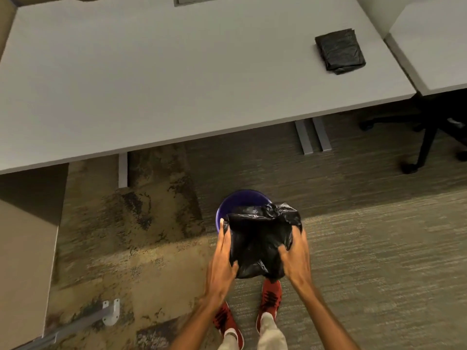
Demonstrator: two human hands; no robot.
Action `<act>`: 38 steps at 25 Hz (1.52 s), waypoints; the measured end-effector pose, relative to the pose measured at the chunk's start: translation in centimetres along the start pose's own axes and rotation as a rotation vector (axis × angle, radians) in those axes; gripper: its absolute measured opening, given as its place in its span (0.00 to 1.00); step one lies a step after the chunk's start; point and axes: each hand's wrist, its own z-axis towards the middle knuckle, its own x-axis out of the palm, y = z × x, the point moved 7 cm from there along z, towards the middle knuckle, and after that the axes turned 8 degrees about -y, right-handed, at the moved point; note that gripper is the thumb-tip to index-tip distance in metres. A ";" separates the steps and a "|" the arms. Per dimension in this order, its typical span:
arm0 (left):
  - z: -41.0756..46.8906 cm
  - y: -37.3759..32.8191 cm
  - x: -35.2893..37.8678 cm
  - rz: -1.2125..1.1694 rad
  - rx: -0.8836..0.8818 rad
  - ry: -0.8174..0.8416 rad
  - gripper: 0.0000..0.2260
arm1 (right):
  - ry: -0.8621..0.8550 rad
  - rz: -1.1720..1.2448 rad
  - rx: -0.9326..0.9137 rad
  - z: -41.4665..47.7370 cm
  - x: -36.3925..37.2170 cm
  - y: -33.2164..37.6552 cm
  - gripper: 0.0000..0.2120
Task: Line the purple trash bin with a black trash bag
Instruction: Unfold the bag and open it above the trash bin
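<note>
Purple trash bin (236, 200): stands on the carpeted floor (379, 261) just in front of the person's feet, near the tabletop (177, 84) edge. Only the far arc of its rim and inner wall shows; the rest is hidden behind the bag.

Black trash bag (257, 238): held above the bin's mouth, bunched and crinkled, its upper edge gathered loosely. It appears not yet seated inside or folded over the rim.

Left hand (222, 258): on the bag's left side, fingers closed into the plastic, thumb pressed against the front.

Right hand (294, 251): on the bag's right side, fingers curled and gripping a fold. Hands set apart on opposite sides, probably to spread the mouth wide enough for the rim.

Folded black bags (340, 51): a flat stack on the tabletop, well apart from the bin, likely the supply.

Red shoes (270, 296): planted close to the bin, keeping the person directly over it.

Office chair base (424, 137): under the neighbouring desk, to the right.
</note>
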 end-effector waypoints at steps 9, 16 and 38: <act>8.2 8.3 0.0 0.227 -0.110 0.095 0.58 | 0.200 -0.039 0.032 9.8 3.6 -4.0 0.47; 11.6 10.5 -0.4 0.132 -0.012 0.138 0.52 | 0.222 0.069 0.035 14.2 3.7 -5.6 0.55; 15.8 17.5 9.1 -0.137 -0.450 0.059 0.47 | 0.198 0.378 0.426 15.0 10.0 -13.4 0.43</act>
